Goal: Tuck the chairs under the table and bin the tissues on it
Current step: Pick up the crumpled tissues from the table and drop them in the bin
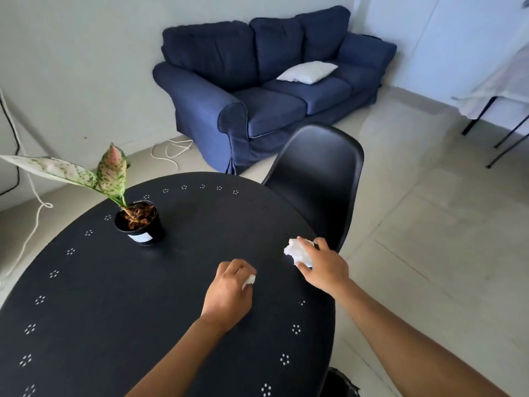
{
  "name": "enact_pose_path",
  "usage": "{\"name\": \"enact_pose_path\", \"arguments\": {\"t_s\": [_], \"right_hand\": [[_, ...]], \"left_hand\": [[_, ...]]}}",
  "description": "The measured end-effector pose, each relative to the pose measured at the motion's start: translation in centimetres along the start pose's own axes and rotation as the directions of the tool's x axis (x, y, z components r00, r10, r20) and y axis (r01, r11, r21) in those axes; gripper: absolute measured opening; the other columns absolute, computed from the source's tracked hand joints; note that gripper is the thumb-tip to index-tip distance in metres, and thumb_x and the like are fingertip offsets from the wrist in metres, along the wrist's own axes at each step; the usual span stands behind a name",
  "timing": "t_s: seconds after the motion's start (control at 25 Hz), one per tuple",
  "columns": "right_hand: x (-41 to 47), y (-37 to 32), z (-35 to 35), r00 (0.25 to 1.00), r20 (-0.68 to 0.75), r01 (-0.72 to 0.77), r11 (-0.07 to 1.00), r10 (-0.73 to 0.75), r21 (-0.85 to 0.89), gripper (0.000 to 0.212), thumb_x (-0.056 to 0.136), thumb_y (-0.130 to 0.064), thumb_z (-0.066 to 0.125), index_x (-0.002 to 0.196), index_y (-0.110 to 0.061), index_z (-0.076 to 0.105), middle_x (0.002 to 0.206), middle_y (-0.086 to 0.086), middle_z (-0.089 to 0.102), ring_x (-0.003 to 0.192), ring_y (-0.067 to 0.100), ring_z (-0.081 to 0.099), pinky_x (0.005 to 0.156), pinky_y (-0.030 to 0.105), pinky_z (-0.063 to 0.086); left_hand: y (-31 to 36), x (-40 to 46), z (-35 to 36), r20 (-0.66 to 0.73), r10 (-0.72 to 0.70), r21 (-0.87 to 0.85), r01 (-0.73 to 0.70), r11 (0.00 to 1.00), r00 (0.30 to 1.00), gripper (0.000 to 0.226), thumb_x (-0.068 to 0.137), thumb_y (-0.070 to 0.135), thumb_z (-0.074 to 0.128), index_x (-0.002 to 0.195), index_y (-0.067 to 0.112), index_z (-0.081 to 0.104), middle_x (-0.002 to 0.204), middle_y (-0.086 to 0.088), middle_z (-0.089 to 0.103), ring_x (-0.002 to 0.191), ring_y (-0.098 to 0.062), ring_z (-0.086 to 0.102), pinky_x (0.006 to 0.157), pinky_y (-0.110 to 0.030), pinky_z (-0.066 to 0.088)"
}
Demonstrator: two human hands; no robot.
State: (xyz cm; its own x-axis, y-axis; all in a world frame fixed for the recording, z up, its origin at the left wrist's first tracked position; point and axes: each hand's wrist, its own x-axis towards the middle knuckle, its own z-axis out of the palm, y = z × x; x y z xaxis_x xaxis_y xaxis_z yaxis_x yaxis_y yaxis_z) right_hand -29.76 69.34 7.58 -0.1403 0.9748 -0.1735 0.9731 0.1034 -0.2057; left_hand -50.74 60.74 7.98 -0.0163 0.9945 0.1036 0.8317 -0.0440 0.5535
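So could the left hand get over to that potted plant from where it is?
Probably yes. The left hand rests closed on a small tissue, and only bare table lies between it and the potted plant; it would likely drop the tissue first.

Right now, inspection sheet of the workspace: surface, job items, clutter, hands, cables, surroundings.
Surface: round black table with small hole patterns near the rim.
Job's things: large crumpled tissue at the table's right edge; small tissue nearer the middle; black chair at the far right side, seat partly under the table. No bin identified.
Clutter: potted plant standing upright on the table.
Grippers: left hand closed on the small tissue; right hand gripping the large tissue.
Cables: white cord on the floor by the sofa; black cable down the left wall.
Surroundings: blue sofa with a white pillow; tiled floor; cloth-covered table at far right.
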Motion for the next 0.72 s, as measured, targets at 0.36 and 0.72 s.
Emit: {"name": "enact_pose_path", "arguments": {"t_s": [0.36, 0.72], "right_hand": [[-4.4, 1.8, 1.5, 0.993, -0.120, -0.015, 0.999, 0.021, 0.044, 0.027, 0.091, -0.024, 0.051, 0.116, -0.015, 0.053, 0.115, 0.005, 0.054, 0.090, 0.026, 0.064, 0.059, 0.026, 0.035], [-20.1, 13.5, 3.2, 0.985, -0.086, -0.128, 0.970, 0.148, 0.207, 0.032, 0.091, -0.021, 0.046, 0.123, -0.020, 0.051, 0.111, 0.008, 0.056, 0.088, 0.032, 0.064, 0.060, 0.028, 0.042]], "left_hand": [[3.7, -1.6, 1.6, 0.024, 0.106, 0.018, -0.107, 0.994, 0.994, 0.024, 0.079, 0.001, 0.054, 0.092, 0.015, 0.069, 0.108, 0.007, 0.064, 0.104, -0.021, 0.052, 0.066, -0.035, 0.057], [14.1, -10.6, 8.3, 0.096, 0.191, 0.018, -0.193, 0.981, 0.977, 0.033, 0.085, 0.007, 0.050, 0.113, 0.018, 0.065, 0.121, 0.007, 0.059, 0.118, -0.018, 0.044, 0.080, -0.033, 0.056]]}}
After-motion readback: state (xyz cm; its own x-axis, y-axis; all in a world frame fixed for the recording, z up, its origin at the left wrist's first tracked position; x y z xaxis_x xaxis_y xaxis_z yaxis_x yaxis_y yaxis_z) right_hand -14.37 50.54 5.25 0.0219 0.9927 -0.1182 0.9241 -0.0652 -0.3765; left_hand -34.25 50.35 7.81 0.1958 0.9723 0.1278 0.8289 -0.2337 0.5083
